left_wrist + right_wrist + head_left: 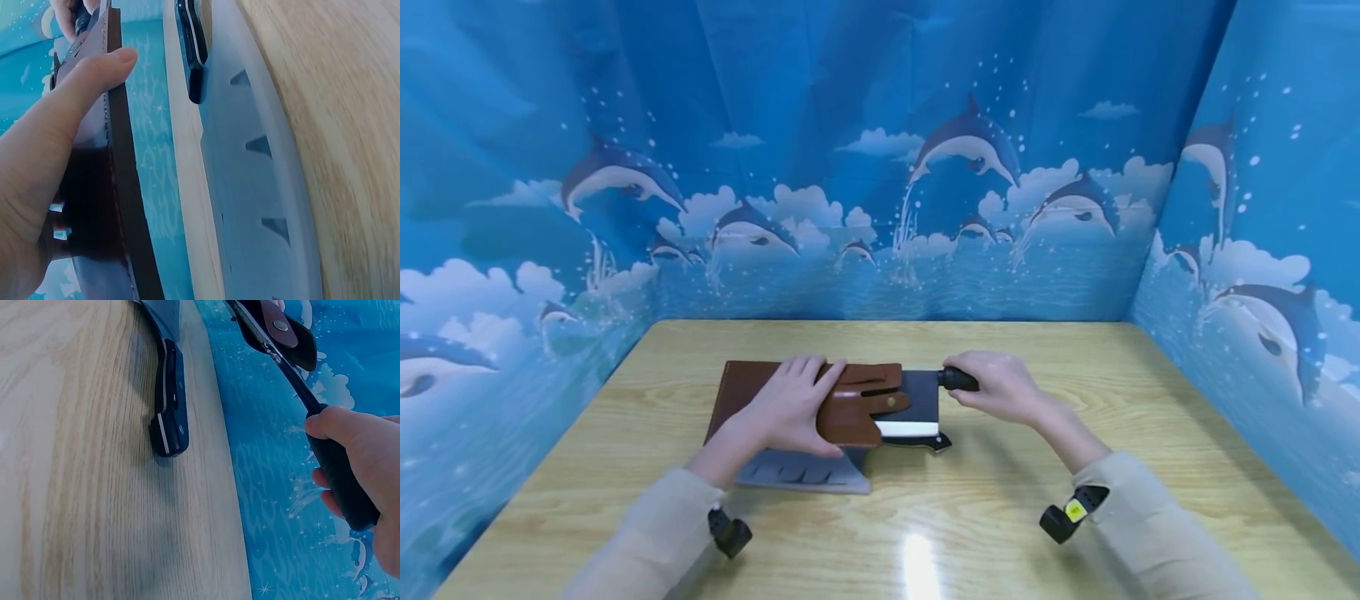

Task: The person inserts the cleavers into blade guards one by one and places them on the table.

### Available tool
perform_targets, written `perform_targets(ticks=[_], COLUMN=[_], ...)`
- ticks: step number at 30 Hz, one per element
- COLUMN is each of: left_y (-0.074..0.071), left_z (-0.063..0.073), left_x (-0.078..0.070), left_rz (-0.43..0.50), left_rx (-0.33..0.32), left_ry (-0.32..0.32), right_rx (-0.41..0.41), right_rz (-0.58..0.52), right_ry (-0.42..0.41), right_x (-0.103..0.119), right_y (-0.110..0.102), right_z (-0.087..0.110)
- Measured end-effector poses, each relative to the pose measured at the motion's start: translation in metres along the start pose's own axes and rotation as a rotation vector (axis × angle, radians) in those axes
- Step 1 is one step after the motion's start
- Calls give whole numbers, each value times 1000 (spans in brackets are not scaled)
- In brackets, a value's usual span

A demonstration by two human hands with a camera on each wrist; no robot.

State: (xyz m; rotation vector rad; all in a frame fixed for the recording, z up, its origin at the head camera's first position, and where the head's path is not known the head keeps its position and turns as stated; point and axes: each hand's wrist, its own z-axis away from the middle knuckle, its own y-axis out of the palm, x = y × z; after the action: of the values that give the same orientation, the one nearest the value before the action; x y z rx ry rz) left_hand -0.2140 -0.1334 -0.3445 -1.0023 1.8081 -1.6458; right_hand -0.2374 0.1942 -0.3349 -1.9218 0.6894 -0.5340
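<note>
Near me on the tabletop (1000, 500) lies a grey sheath (805, 472). My left hand (790, 408) presses flat on the brown leather sheath (850, 404); my right hand (1000, 387) clamps the cleaver (917, 408) handle, blade partly inside it.

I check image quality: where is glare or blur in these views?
Head view: a white lamp glare on the table near the front edge, walls bent by the wide lens. Left wrist view: table grain smeared at the right. Right wrist view: mostly sharp, cleaver handle clear.
</note>
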Motion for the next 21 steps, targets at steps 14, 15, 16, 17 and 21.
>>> perform_targets(ticks=[14, 15, 16, 17, 21], left_y=[1, 1, 1, 1, 2], left_z=[0, 0, 0, 1, 2], left_x=[-5, -5, -5, -5, -3], left_rz=[-17, -15, -11, -9, -10], left_rx=[-9, -11, -14, -16, -23], left_ry=[-2, -3, -5, -6, -5], right_rx=[5, 17, 34, 54, 149], right_rz=[-17, -24, -33, -43, -150], right_ry=[24, 42, 63, 88, 196], right_x=[11, 11, 11, 12, 12], right_y=[6, 6, 6, 6, 4], right_z=[-6, -6, -6, -5, -6])
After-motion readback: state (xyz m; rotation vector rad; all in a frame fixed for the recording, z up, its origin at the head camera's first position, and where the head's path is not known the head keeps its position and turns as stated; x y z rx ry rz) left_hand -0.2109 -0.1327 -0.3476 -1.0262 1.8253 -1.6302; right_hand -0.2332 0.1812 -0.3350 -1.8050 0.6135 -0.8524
